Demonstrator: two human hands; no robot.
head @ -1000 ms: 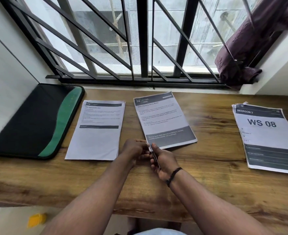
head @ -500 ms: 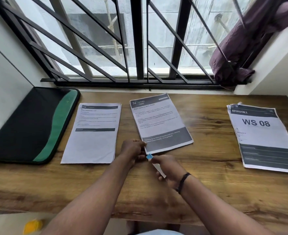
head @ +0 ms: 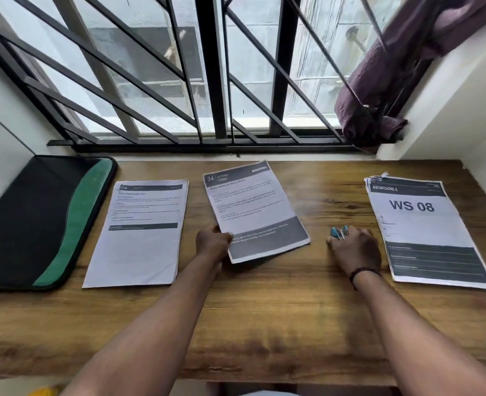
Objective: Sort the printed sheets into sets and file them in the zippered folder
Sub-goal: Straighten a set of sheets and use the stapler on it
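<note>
the left hand (head: 213,244), at frame centre, pinches the lower left edge of the middle sheet (head: 253,207), which lies tilted on the desk (head: 264,324) with its near corner slightly raised. the right hand (head: 353,247), right of centre, is curled over a small blue clip (head: 339,232) and sits just left of the right sheet (head: 424,230) marked "ws 08". the left sheet (head: 141,235) lies flat beside the closed black and green folder (head: 36,221) at the frame's left edge.

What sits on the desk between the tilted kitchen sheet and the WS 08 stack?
In the head view, the right hand rests there holding a small blue clip; otherwise bare wooden desk.
</note>
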